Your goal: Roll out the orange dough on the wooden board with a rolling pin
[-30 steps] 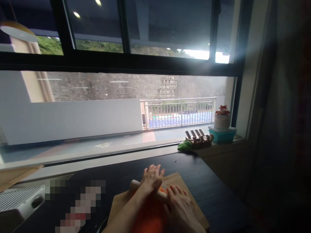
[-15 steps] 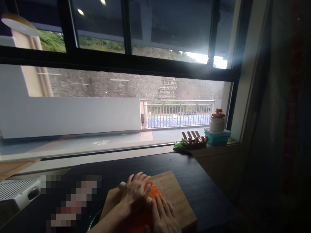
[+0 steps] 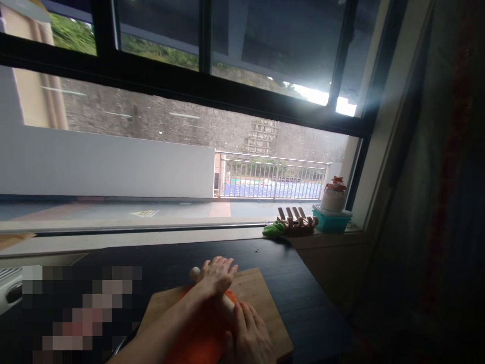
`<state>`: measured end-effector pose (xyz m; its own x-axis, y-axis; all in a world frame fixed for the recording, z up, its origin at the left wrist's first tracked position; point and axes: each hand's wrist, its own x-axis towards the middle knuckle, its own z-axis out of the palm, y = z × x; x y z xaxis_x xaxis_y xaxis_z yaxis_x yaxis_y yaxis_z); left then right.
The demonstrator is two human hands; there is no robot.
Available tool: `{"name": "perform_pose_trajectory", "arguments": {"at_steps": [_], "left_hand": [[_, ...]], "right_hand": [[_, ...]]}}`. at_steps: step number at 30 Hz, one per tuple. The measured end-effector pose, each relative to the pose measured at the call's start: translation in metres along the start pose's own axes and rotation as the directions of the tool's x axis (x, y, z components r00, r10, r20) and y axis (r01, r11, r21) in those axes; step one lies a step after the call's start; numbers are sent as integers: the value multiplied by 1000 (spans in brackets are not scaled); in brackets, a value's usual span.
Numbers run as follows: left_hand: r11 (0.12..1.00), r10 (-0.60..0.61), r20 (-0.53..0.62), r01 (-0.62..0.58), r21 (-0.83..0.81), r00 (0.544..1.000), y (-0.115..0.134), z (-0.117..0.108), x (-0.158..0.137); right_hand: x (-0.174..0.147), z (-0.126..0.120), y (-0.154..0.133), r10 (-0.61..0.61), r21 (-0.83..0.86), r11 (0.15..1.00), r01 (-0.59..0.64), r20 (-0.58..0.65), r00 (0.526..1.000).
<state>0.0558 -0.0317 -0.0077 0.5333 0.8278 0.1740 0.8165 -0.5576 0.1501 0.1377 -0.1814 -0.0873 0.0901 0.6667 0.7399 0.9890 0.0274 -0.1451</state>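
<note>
A pale rolling pin point(image 3: 226, 305) lies across a flattened sheet of orange dough point(image 3: 200, 331) on a wooden board point(image 3: 275, 323). My left hand point(image 3: 217, 275) rests palm down over the far part of the pin, fingers stretched forward past it. The pin's rounded end shows just left of that hand. Flat on the near part of the pin lies my right hand point(image 3: 250, 331), its fingers extended. Both hands press from above and are not wrapped round the pin. My left forearm covers part of the dough.
The board sits on a dark table point(image 3: 306, 298). On the window sill stand a green cloth-like item point(image 3: 273, 230), a slatted brown rack point(image 3: 297, 221), and a teal box point(image 3: 331, 220) carrying a pale jar point(image 3: 333, 198). A white appliance point(image 3: 11, 293) is at the left edge.
The rolling pin has moved forward over the dough under both hands, toward the board's far side. More dough shows behind it, less ahead. The view has tilted and shifted.
</note>
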Motion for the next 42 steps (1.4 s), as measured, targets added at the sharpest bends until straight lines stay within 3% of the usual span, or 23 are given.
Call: {"name": "perform_pose_trajectory", "arguments": {"at_steps": [4,7,10,15,20,24,31,37,42], "left_hand": [[1000,14,3,-14,6,1000,-24,-6,-39],[1000,15,-12,-15,17,1000,-31,-6,-51],[1000,-29,-23,29,-11,999,-19,-6,-37],[993,-64,-11,63,-99,998,17,-4,10],[995,-23,48,27,-95,999,29,-1,30],[995,-99,121,101,-16,988,13,-6,8],[990,-93,140,77,115,986,-17,-19,-35],[989,-145,107,142,30,984,10,-5,5],[997,-67,71,69,-22,995,30,4,39]], "right_hand": [[-11,-5,-22,-32,81,996,36,-44,999],[-14,-7,-28,-28,120,992,35,-58,998],[-13,-6,-16,3,107,994,3,-49,999],[-7,-10,17,-13,56,998,14,-29,1000],[1,-27,18,87,100,991,-84,-24,996],[3,-37,0,-1,185,983,18,-90,996],[0,-31,-29,78,302,953,-27,-155,985],[5,-38,-6,134,308,945,-113,-49,990],[6,-41,12,160,266,953,-147,-25,987]]}}
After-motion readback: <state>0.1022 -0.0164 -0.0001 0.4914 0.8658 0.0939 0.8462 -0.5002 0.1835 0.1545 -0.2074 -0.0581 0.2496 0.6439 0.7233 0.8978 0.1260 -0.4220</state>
